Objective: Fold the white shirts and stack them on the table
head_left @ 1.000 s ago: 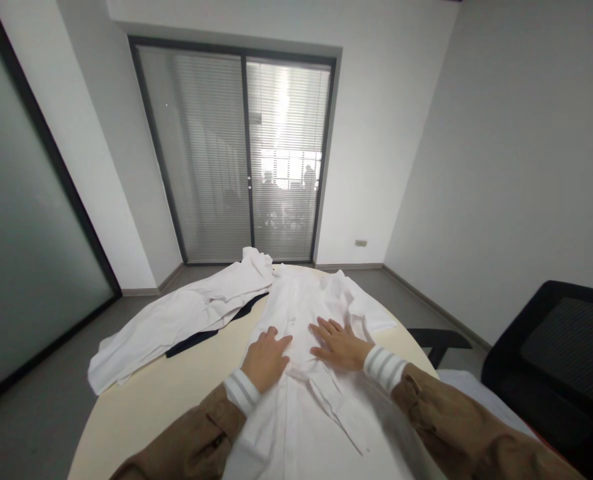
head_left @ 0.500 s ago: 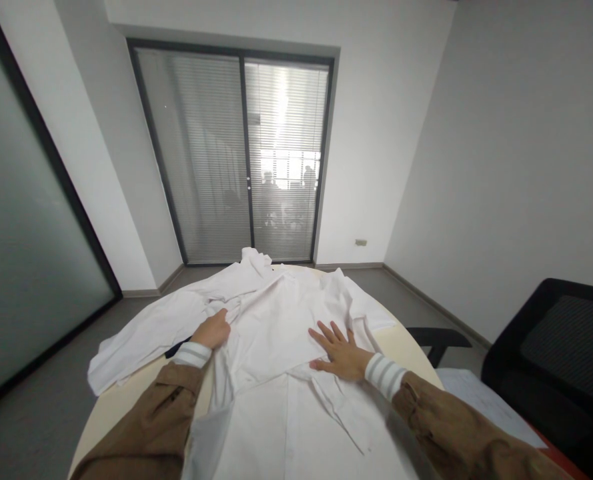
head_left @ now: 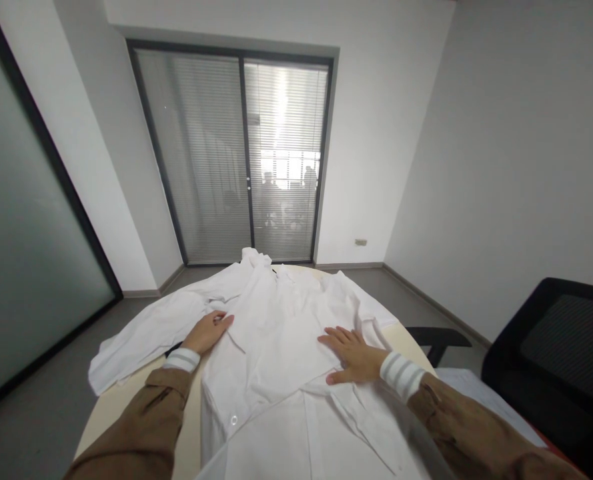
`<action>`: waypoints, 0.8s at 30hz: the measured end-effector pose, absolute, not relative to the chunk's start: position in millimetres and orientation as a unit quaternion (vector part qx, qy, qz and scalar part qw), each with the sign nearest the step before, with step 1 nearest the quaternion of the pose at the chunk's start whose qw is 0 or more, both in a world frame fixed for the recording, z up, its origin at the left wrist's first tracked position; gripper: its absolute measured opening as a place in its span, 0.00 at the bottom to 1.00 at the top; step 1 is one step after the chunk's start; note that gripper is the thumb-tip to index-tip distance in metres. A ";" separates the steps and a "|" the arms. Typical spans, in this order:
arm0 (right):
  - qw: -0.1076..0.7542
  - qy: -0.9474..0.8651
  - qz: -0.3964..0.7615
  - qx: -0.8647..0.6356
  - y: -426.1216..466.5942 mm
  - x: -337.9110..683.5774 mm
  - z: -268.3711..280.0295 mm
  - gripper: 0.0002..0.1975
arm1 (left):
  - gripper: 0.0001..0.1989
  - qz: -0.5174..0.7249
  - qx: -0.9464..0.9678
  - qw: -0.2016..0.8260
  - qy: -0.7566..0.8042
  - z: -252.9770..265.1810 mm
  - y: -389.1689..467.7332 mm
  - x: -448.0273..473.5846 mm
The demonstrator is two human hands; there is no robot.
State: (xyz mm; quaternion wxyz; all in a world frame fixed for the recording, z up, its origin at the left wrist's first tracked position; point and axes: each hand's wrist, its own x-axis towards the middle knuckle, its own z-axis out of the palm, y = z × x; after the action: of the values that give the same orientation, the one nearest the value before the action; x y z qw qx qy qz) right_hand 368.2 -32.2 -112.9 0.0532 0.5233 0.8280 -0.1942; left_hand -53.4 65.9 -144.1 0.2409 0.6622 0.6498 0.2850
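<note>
The white shirt [head_left: 281,360] lies on the round table [head_left: 190,427], its thin, limp cotton-looking cloth rippled by shallow creases, with a small pale button [head_left: 234,421] near its left edge. The step in hand looks like spreading and smoothing; the next move would call for light, flat pressure, since fabric this soft wrinkles under any drag. On the shirt's right half, the right hand [head_left: 352,356] rests palm down, fingers fanned wide. At its left edge, the left hand [head_left: 207,333] is half curled (whether it pinches any cloth, I cannot tell). Left of the shirt, a second white garment [head_left: 151,340] sprawls in loose folds, a bit of dark cloth [head_left: 173,349] peeping from beneath. Right of the shirt stands a black chair [head_left: 551,360] with a mesh back; beyond it, slatted blinds [head_left: 196,167] behind glass.
</note>
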 end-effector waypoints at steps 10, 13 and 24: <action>-0.181 0.760 -0.017 0.623 -13.4 390.1 -91.5 0.20 | 0.21 0.257 0.703 0.217 0.627 -150.6 68.1 -56.7; -0.229 0.638 0.070 0.732 12.5 414.5 -97.4 0.22 | 0.26 0.293 0.705 0.211 0.611 -154.0 66.7 -48.9; -0.230 0.596 -0.072 0.766 55.2 455.6 -116.2 0.19 | 0.16 0.399 0.633 0.167 0.642 -151.4 68.9 -51.1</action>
State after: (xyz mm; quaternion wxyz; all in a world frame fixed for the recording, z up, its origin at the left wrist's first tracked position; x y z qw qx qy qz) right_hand 455.6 55.2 -116.2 -0.2296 0.7658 0.5964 -0.0716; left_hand -51.1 68.9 -151.4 0.1666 0.6331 0.6421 0.3990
